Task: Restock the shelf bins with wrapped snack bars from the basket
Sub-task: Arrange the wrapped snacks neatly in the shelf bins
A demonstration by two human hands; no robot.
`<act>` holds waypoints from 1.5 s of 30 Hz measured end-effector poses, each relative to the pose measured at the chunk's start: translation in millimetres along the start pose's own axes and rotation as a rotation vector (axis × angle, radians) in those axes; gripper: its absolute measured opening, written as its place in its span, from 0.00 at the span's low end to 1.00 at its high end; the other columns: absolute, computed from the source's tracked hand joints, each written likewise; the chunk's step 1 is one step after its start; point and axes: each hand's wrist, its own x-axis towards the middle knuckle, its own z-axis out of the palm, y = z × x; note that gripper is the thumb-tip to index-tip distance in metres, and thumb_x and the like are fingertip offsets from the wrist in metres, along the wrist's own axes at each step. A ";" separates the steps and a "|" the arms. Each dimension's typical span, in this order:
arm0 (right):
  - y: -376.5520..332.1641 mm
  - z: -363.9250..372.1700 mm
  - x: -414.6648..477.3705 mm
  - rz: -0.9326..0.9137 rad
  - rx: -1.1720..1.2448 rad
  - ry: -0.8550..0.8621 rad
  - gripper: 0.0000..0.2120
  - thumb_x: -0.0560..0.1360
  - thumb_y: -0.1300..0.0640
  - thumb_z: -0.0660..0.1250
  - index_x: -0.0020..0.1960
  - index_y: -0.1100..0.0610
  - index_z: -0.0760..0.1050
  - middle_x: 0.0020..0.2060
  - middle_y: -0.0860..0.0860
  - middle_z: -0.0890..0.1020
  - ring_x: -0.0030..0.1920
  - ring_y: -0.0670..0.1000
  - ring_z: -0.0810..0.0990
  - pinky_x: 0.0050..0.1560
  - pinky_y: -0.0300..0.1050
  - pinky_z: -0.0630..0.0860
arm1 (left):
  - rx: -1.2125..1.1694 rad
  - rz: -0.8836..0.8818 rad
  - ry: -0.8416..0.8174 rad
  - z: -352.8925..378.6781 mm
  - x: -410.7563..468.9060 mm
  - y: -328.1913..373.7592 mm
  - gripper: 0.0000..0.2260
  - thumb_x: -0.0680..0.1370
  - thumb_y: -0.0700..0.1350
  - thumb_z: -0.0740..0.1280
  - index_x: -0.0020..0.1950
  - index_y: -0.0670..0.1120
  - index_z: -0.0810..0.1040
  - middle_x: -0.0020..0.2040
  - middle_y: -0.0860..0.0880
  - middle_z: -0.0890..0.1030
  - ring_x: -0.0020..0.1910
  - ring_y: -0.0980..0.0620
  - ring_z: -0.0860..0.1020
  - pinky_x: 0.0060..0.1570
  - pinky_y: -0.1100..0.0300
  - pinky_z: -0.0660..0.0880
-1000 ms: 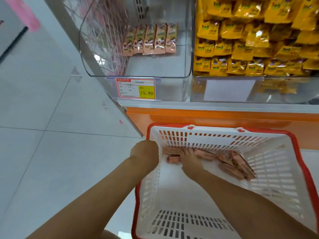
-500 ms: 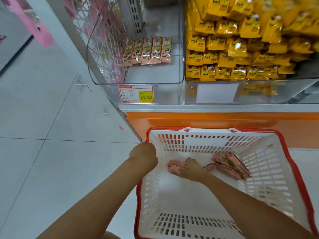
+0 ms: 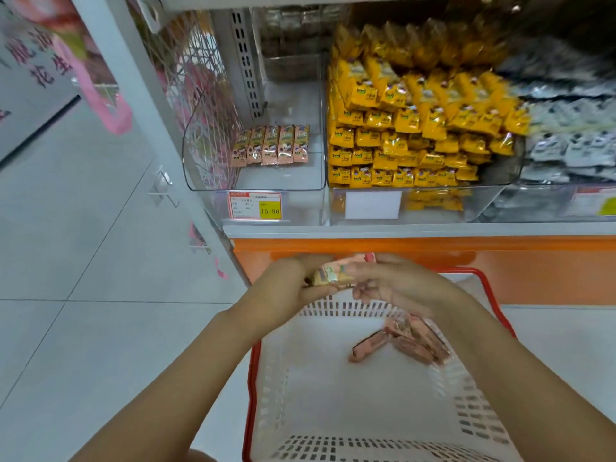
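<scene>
My left hand [image 3: 283,285] and my right hand [image 3: 400,281] meet above the far rim of the white basket [image 3: 320,395] with a red rim. Together they hold a small bunch of pink wrapped snack bars [image 3: 336,273] between them. Several more pink bars [image 3: 403,340] lie on the basket floor at the far right. The clear shelf bin [image 3: 253,181] on the left holds a short row of the same pink bars [image 3: 271,145] at its back.
A second clear bin is piled with yellow snack packs [image 3: 420,128]; grey-white packs [image 3: 573,138] fill the one further right. A price tag reading 15.80 [image 3: 255,206] hangs on the left bin. An orange shelf base [image 3: 433,258] runs behind the basket. Grey floor tiles lie to the left.
My right hand has lifted bars out of the basket, and my left hand has left the basket's corner and joined it on the bars. The view has tilted up toward the shelf.
</scene>
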 end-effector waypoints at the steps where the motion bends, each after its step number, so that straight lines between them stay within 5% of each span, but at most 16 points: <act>1: -10.6 1.5 -4.9 -0.031 0.023 -0.006 0.19 0.70 0.58 0.71 0.59 0.61 0.76 0.46 0.52 0.83 0.44 0.48 0.82 0.47 0.39 0.78 | -0.085 -0.013 0.051 -7.3 -1.0 4.0 0.15 0.75 0.48 0.71 0.62 0.51 0.77 0.50 0.52 0.82 0.47 0.55 0.79 0.47 0.59 0.75; 3: -28.6 4.2 -12.0 -0.103 0.007 0.005 0.20 0.68 0.63 0.70 0.60 0.62 0.75 0.49 0.53 0.84 0.49 0.50 0.84 0.50 0.40 0.79 | -0.234 -0.053 0.156 -22.6 -4.4 14.1 0.12 0.74 0.48 0.72 0.58 0.51 0.79 0.45 0.52 0.83 0.43 0.56 0.80 0.43 0.59 0.75; 6: -48.8 9.1 -17.1 -0.204 -0.088 0.097 0.16 0.71 0.68 0.71 0.57 0.60 0.76 0.43 0.55 0.84 0.41 0.51 0.83 0.42 0.39 0.79 | -0.366 -0.084 0.239 -41.1 -7.6 25.4 0.09 0.73 0.50 0.71 0.51 0.50 0.82 0.41 0.49 0.83 0.40 0.51 0.81 0.39 0.56 0.75; 14: -80.8 22.4 -14.8 -0.312 -0.094 0.248 0.21 0.63 0.53 0.73 0.53 0.59 0.75 0.33 0.56 0.81 0.28 0.49 0.76 0.25 0.38 0.71 | -0.670 -0.287 0.203 -56.6 -17.0 32.1 0.10 0.80 0.51 0.61 0.50 0.51 0.81 0.44 0.52 0.85 0.45 0.56 0.82 0.47 0.63 0.76; 18: -88.1 22.5 -14.7 -0.248 -0.057 0.168 0.20 0.63 0.58 0.74 0.54 0.59 0.74 0.37 0.54 0.84 0.34 0.49 0.81 0.32 0.37 0.79 | -0.712 -0.283 0.163 -58.4 -19.1 30.4 0.09 0.79 0.49 0.63 0.54 0.47 0.79 0.49 0.48 0.84 0.50 0.48 0.81 0.53 0.51 0.76; 23: -95.3 17.8 -17.3 -0.243 -0.042 0.051 0.22 0.64 0.65 0.72 0.57 0.60 0.73 0.46 0.57 0.85 0.48 0.56 0.84 0.51 0.47 0.81 | -0.830 -0.273 0.180 -64.7 -19.2 28.3 0.14 0.78 0.48 0.64 0.61 0.45 0.76 0.52 0.45 0.84 0.52 0.46 0.82 0.57 0.48 0.75; 25: -98.2 23.9 -14.0 -0.268 -0.121 0.126 0.22 0.64 0.60 0.74 0.57 0.61 0.74 0.42 0.56 0.85 0.41 0.54 0.84 0.43 0.43 0.83 | -0.932 -0.260 0.184 -65.9 -18.7 29.8 0.16 0.77 0.48 0.64 0.63 0.44 0.74 0.53 0.43 0.83 0.53 0.44 0.82 0.58 0.47 0.76; 27: -101.7 34.1 -8.4 -0.298 -0.213 0.245 0.23 0.63 0.52 0.74 0.54 0.62 0.76 0.35 0.55 0.82 0.28 0.47 0.77 0.27 0.37 0.74 | -1.026 -0.239 0.170 -65.7 -17.9 31.7 0.19 0.75 0.47 0.65 0.64 0.43 0.73 0.54 0.41 0.83 0.53 0.41 0.81 0.58 0.46 0.76; 29: -104.1 42.5 -0.6 -0.320 -0.263 0.336 0.23 0.65 0.49 0.74 0.52 0.63 0.75 0.32 0.55 0.80 0.24 0.46 0.72 0.23 0.36 0.68 | -1.088 -0.232 0.161 -64.7 -16.8 32.4 0.20 0.73 0.46 0.67 0.64 0.42 0.73 0.55 0.41 0.82 0.54 0.40 0.81 0.58 0.44 0.76; 33: -106.1 56.6 11.8 -0.375 -0.327 0.426 0.21 0.69 0.52 0.75 0.54 0.60 0.71 0.29 0.52 0.80 0.23 0.47 0.75 0.25 0.38 0.73 | -1.065 -0.239 0.197 -66.7 -14.7 28.2 0.22 0.68 0.44 0.71 0.61 0.41 0.76 0.53 0.42 0.83 0.51 0.42 0.82 0.55 0.46 0.77; 37: -111.0 69.1 20.4 -0.439 -0.489 0.536 0.25 0.69 0.45 0.74 0.59 0.52 0.66 0.41 0.46 0.81 0.28 0.43 0.81 0.28 0.34 0.75 | -0.955 -0.273 0.397 -74.8 -10.1 22.8 0.16 0.70 0.40 0.73 0.57 0.43 0.79 0.48 0.45 0.85 0.47 0.46 0.84 0.50 0.51 0.80; 41: -128.7 76.8 30.6 -0.470 -0.649 0.455 0.26 0.72 0.45 0.71 0.67 0.42 0.65 0.44 0.45 0.80 0.35 0.41 0.82 0.30 0.32 0.74 | -0.927 -0.253 0.479 -88.7 -6.1 16.3 0.16 0.72 0.37 0.72 0.59 0.43 0.78 0.50 0.45 0.84 0.50 0.46 0.83 0.52 0.50 0.79; 45: -147.4 78.4 35.9 -0.458 -0.505 0.319 0.13 0.73 0.53 0.72 0.56 0.47 0.74 0.41 0.46 0.82 0.30 0.38 0.78 0.31 0.35 0.75 | -0.992 -0.209 0.353 -99.2 -8.1 11.4 0.19 0.70 0.41 0.70 0.61 0.41 0.77 0.52 0.43 0.84 0.51 0.45 0.83 0.53 0.52 0.79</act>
